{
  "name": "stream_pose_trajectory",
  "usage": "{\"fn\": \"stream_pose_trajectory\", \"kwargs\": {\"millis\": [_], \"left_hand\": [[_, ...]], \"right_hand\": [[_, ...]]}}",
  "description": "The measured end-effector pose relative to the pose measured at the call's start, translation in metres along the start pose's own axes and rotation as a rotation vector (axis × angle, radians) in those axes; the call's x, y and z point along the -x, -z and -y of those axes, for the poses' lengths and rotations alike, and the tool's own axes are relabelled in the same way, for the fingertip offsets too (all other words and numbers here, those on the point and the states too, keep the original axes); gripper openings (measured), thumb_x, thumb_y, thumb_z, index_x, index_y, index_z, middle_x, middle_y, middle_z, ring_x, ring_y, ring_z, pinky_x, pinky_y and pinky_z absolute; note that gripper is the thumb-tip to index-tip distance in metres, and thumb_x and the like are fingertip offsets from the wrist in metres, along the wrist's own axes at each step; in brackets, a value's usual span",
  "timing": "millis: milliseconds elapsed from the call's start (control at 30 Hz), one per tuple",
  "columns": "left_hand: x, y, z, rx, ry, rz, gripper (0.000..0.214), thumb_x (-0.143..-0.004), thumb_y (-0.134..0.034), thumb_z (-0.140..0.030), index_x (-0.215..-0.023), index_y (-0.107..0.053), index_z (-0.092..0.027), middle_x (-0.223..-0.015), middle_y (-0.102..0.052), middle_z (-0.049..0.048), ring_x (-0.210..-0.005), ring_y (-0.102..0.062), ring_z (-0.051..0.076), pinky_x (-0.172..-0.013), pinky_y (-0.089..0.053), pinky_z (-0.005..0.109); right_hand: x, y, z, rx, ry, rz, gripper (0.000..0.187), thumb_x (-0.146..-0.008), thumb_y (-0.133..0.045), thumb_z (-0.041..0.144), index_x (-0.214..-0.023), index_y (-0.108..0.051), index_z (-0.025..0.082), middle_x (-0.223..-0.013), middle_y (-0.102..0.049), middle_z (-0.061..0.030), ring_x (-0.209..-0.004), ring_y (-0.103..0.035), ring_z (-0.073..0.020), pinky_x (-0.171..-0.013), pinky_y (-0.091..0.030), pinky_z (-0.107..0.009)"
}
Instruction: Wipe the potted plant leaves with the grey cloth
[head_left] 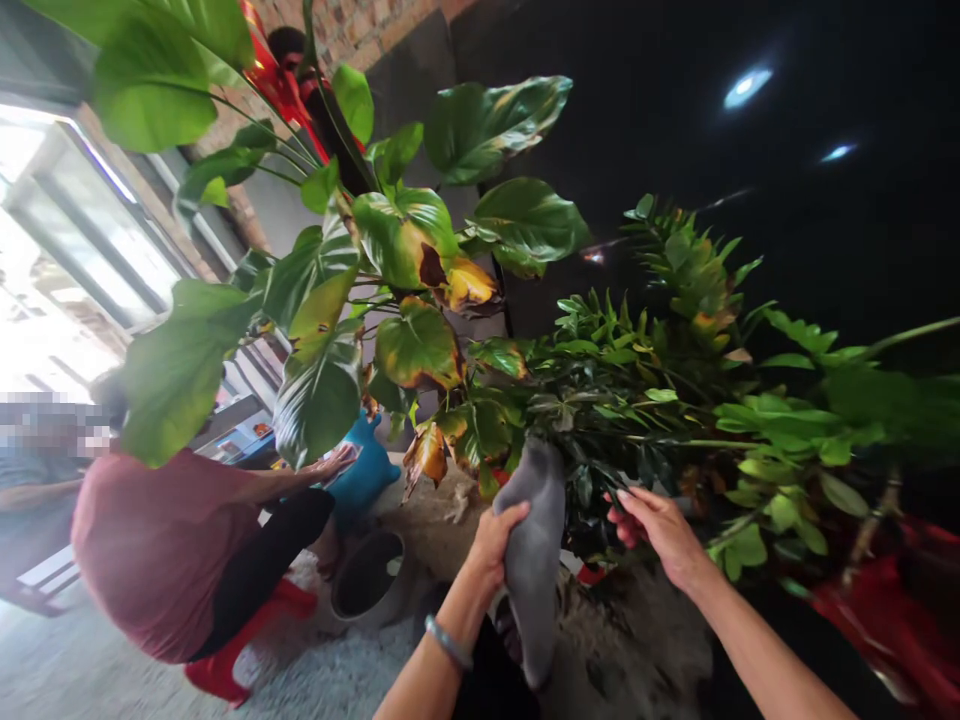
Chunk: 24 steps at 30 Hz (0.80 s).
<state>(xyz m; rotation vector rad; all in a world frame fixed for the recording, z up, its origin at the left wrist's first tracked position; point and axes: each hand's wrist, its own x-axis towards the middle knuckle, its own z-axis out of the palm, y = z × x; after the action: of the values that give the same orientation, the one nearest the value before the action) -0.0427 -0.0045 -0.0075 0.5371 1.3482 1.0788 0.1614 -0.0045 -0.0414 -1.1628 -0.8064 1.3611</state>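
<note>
My left hand (491, 545) is wrapped round a long, limp grey cloth (534, 560), shaped somewhat like a sock, which hangs down in front of my lap. A bracelet circles my left wrist. To its right, my right hand (660, 530) has thumb and fingers pinched together at a dark green leaf (613, 495) of the low, dense plant (600, 400). The exact leaf edge between the fingertips is hard to make out. Beside the cloth's top stands a tall plant (420, 340) with broad leaves, several of them browned and yellow at the edges.
At left, a person (165, 540) in a pink shirt sits on a red stool (259, 630), one hand near a blue object (364, 470). A grey bucket (371, 585) stands on the floor. More foliage (787, 430) and red wrapping (885, 600) lie right. A dark glossy wall (675, 110) rises behind.
</note>
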Motion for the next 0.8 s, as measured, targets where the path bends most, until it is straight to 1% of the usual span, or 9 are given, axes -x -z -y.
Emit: {"fn": "stream_pose_trajectory", "kwargs": {"millis": [100,200,300,367,433,500,633,700,800], "left_hand": [[0.015,0.036,0.015,0.067,0.058,0.081,0.015,-0.061,-0.072,-0.014,-0.075,-0.067,-0.012,-0.05,-0.067,0.003,-0.043,-0.06,0.017,-0.048,-0.051,0.026],[0.018,0.053,-0.018,0.203,-0.031,0.068,0.02,-0.063,-0.071,-0.021,-0.081,-0.068,-0.011,-0.053,-0.067,0.0036,-0.047,-0.063,0.019,-0.052,-0.053,0.028],[0.005,0.032,-0.061,0.324,-0.212,0.033,0.022,-0.068,-0.069,-0.025,-0.086,-0.068,-0.014,-0.058,-0.069,0.0024,-0.054,-0.065,0.019,-0.059,-0.055,0.029],[-0.004,0.009,-0.069,0.328,-0.259,0.004,0.019,-0.067,-0.069,-0.022,-0.084,-0.067,-0.014,-0.059,-0.068,0.0011,-0.052,-0.064,0.017,-0.06,-0.054,0.028],[-0.009,-0.006,-0.053,0.235,-0.217,-0.017,0.019,-0.064,-0.071,-0.019,-0.081,-0.066,-0.013,-0.058,-0.068,0.0017,-0.048,-0.06,0.015,-0.057,-0.052,0.028],[-0.007,-0.005,-0.02,0.088,-0.119,0.021,0.025,-0.057,-0.076,-0.02,-0.079,-0.067,-0.011,-0.057,-0.068,0.0039,-0.046,-0.058,0.016,-0.053,-0.049,0.028],[0.014,0.036,0.04,0.0,0.059,0.274,0.037,-0.048,-0.082,-0.024,-0.081,-0.069,-0.012,-0.06,-0.069,0.0059,-0.057,-0.065,0.022,-0.06,-0.051,0.032],[0.023,0.055,0.049,0.011,0.094,0.309,0.037,-0.049,-0.081,-0.025,-0.082,-0.069,-0.012,-0.062,-0.07,0.0062,-0.059,-0.066,0.024,-0.063,-0.052,0.034],[0.027,0.066,0.045,0.046,0.089,0.225,0.038,-0.049,-0.083,-0.025,-0.082,-0.066,-0.014,-0.064,-0.071,0.0048,-0.057,-0.066,0.022,-0.061,-0.052,0.033]], "right_hand": [[0.0,0.002,0.001,0.016,0.002,-0.003,0.044,-0.042,-0.077,0.057,-0.057,-0.064,0.017,-0.049,-0.065,-0.0026,-0.038,-0.052,-0.0132,-0.038,-0.038,-0.025],[-0.001,0.002,0.0,0.02,0.002,0.008,0.043,-0.044,-0.077,0.056,-0.054,-0.062,0.018,-0.048,-0.064,-0.0021,-0.038,-0.051,-0.0129,-0.038,-0.036,-0.025],[-0.003,0.0,-0.002,0.024,0.007,0.022,0.04,-0.046,-0.076,0.054,-0.057,-0.063,0.018,-0.049,-0.064,-0.003,-0.039,-0.051,-0.0133,-0.038,-0.036,-0.025],[-0.003,-0.001,-0.003,0.024,0.003,0.013,0.038,-0.047,-0.074,0.053,-0.057,-0.062,0.018,-0.049,-0.064,-0.0028,-0.039,-0.052,-0.0139,-0.038,-0.036,-0.025],[-0.002,-0.003,-0.004,0.041,0.002,-0.008,0.035,-0.048,-0.072,0.052,-0.056,-0.061,0.02,-0.049,-0.064,-0.002,-0.039,-0.052,-0.0145,-0.038,-0.037,-0.026],[-0.001,-0.003,-0.006,0.077,0.015,-0.04,0.034,-0.05,-0.07,0.052,-0.056,-0.06,0.02,-0.048,-0.065,-0.0017,-0.039,-0.052,-0.0151,-0.037,-0.037,-0.026],[-0.005,0.005,-0.01,0.113,0.064,-0.143,0.031,-0.055,-0.068,0.05,-0.057,-0.061,0.02,-0.046,-0.062,0.0,-0.037,-0.051,-0.0149,-0.036,-0.035,-0.026],[-0.012,0.015,-0.01,0.105,0.099,-0.247,0.031,-0.059,-0.067,0.052,-0.059,-0.059,0.022,-0.044,-0.058,0.0018,-0.038,-0.05,-0.0146,-0.038,-0.035,-0.026],[-0.026,0.034,-0.009,0.086,0.158,-0.404,0.033,-0.065,-0.061,0.056,-0.071,-0.061,0.023,-0.049,-0.06,0.0012,-0.048,-0.056,-0.0179,-0.045,-0.04,-0.028]]}}
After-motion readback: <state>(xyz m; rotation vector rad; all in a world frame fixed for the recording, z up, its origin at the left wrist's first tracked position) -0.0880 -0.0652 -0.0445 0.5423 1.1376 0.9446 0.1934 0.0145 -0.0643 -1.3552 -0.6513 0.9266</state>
